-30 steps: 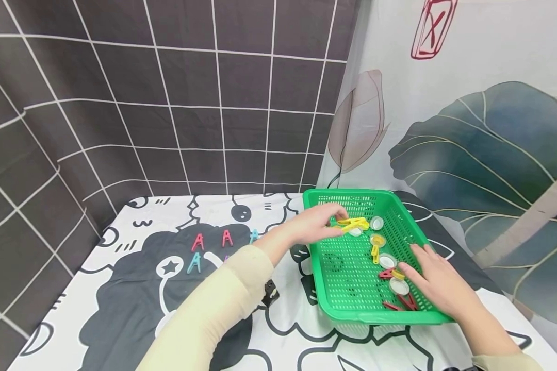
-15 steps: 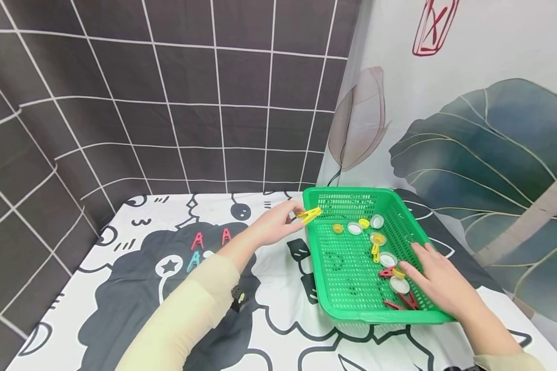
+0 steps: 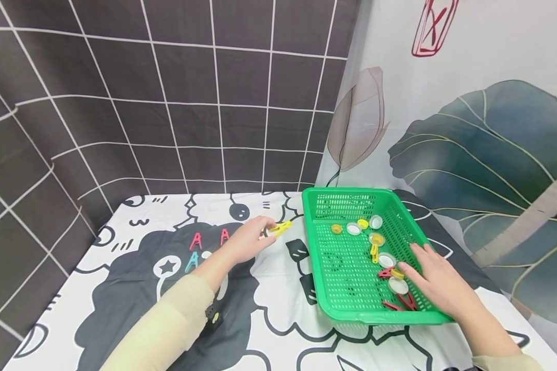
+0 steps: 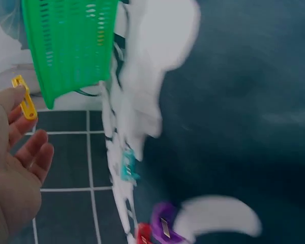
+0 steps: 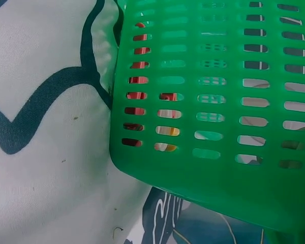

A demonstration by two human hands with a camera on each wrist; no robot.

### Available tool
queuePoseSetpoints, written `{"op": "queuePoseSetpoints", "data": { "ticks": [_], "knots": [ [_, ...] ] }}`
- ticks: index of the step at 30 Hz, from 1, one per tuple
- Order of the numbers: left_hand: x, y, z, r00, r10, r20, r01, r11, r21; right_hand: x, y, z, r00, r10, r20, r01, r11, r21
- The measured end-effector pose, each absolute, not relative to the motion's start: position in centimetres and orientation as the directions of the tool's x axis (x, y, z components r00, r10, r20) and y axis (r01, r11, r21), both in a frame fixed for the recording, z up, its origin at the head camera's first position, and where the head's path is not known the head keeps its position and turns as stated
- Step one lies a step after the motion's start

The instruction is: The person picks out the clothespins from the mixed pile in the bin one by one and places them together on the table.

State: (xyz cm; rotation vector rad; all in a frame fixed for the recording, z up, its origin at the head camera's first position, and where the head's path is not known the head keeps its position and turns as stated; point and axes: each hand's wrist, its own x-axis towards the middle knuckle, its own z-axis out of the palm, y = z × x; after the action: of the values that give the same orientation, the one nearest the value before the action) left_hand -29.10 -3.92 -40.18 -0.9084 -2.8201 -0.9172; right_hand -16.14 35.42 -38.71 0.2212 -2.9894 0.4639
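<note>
Yellow clip [image 3: 280,228], one, pinched in the left hand [image 3: 247,242] above the surface [image 3: 278,293], left of the green basket [image 3: 353,315] with white caps [image 3: 354,229]; right hand [image 3: 441,281], released, fingers extended, over the basket's right side; red clips [image 3: 195,241] lying farther left.

- Ahead and to your left stands a dark backdrop [image 3: 181,98] ruled with white grid lines.
- To your right, a pale backdrop [image 3: 464,67] carries leaf prints [image 3: 487,149].
- Below you spreads a black-and-white cartoon cloth [image 3: 283,293].
</note>
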Motion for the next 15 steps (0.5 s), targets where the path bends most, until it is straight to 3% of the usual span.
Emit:
{"op": "queuePoseSetpoints", "data": {
  "ticks": [8, 15],
  "knots": [
    [-27.3, -6.1, -42.0, -0.901, 0.397, 0.173, 0.429, 0.761, 0.487, -16.1, 35.3, -38.7, -0.982, -0.134, 0.136, -0.170, 0.939, -0.300],
    [-26.3, -7.1, -43.6, -0.931, 0.308, 0.193, 0.363, 0.816, 0.449, -16.1, 35.4, -38.7, -0.981, -0.132, 0.141, -0.169, 0.938, -0.301]
  ]
}}
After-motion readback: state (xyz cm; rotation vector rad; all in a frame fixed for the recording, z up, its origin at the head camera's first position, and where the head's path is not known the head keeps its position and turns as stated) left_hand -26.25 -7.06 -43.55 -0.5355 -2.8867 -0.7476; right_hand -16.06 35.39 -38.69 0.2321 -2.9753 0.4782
